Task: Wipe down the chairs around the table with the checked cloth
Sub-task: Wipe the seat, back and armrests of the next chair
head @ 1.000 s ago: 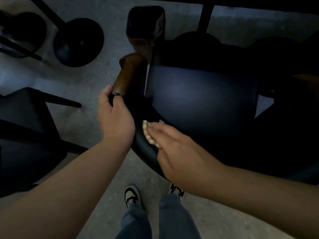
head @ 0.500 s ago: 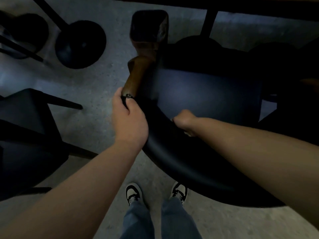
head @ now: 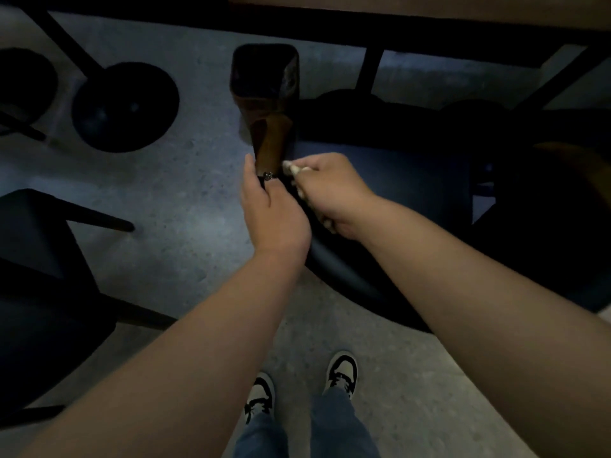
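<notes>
A dark chair (head: 396, 193) with a curved black backrest and a brown wooden arm (head: 271, 143) stands in front of me, pushed under the table (head: 429, 14). My left hand (head: 274, 209), wearing a ring, grips the left end of the backrest where it meets the wooden arm. My right hand (head: 327, 190) holds the bunched checked cloth (head: 294, 168) against the top of the backrest just right of my left hand. Only pale edges of the cloth show past my fingers.
Another dark chair (head: 43, 276) stands at the left. A round black stool base (head: 125, 107) sits on the grey floor at the upper left. A dark square bin (head: 264, 71) stands beyond the wooden arm. My shoes (head: 297, 385) are at the bottom.
My right hand has moved with the cloth from the inner side of the backrest up to its left end beside my left hand. The view has shifted a little.
</notes>
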Demonstrator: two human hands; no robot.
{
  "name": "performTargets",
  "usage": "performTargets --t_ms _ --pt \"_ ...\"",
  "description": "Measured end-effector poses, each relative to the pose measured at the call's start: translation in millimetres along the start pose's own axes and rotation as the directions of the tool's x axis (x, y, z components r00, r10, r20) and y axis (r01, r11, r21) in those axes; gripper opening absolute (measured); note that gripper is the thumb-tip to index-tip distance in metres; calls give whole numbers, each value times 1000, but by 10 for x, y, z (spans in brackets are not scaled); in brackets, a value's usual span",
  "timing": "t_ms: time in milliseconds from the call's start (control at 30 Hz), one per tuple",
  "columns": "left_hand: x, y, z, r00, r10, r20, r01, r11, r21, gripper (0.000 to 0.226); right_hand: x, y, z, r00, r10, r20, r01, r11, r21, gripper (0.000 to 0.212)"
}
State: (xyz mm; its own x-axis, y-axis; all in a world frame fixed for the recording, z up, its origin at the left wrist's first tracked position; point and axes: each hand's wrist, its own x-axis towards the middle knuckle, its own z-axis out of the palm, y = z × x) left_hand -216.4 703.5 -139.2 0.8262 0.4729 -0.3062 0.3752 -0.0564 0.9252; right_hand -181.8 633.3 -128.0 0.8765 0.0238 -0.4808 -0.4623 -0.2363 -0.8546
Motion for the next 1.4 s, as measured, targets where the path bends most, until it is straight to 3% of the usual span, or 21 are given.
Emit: performTargets --t_ms 100,167,233,300,433,667,833,933,1033,1167,1233,1267,1300,1367,1400 --pt "46 -30 -89 985 47 166 -25 992 -127 53 -247 -6 4 995 -77 -58 73 995 -72 31" --pt "167 -97 -219 942 149 301 -108 983 -148 45 -364 23 21 986 -136 -94 123 984 -132 33" --pt "333 -178 -351 840 307 446 -318 947 -53 37 -431 17 35 980 -163 -112 145 978 -150 31" --pt "479 -304 -443 718 434 545 -538 842 38 44 -453 11 63 972 -201 -120 175 965 -196 30" --pt "581 -552 -452 606 633 482 -728 685 17 55 -479 52 86 950 -283 -134 226 915 -335 27" --pt "525 -595 -333 614 723 316 -719 678 -154 29 -561 31 139 925 -354 -139 254 847 -467 21" --pt "626 -640 -262 622 737 267 -724 670 -163 60 -592 -7 126 912 -393 -116 245 751 -613 17" --pt "671 -614 -251 612 759 223 -705 651 -282 42 -640 -16 124 898 -431 -85 254 668 -699 16" --pt "826 -534 -274 634 725 268 -638 687 -349 58 -717 -11 149 863 -498 -87 259 583 -770 16" --pt "1105 -465 -292 507 754 417 -665 650 -368 58 -788 27 217 798 -601 -51 239 393 -888 22" --pt "1204 -461 -250 457 768 449 -659 631 -409 48 -821 70 254 728 -686 -23 269 317 -910 20" --pt "1235 -468 -226 448 767 460 -648 633 -425 45 -848 117 279 653 -757 18 323 258 -910 21" --pt "1253 -478 -211 447 762 469 -626 641 -445 44 -859 191 315 538 -838 91 355 127 -926 25" --pt "1245 -495 -234 462 743 484 -584 666 -465 38 -804 399 404 289 -915 282 275 -203 -940 38" --pt "1258 -516 -256 471 731 494 -549 681 -484 33 -768 513 487 222 -906 360 211 -316 -925 42"
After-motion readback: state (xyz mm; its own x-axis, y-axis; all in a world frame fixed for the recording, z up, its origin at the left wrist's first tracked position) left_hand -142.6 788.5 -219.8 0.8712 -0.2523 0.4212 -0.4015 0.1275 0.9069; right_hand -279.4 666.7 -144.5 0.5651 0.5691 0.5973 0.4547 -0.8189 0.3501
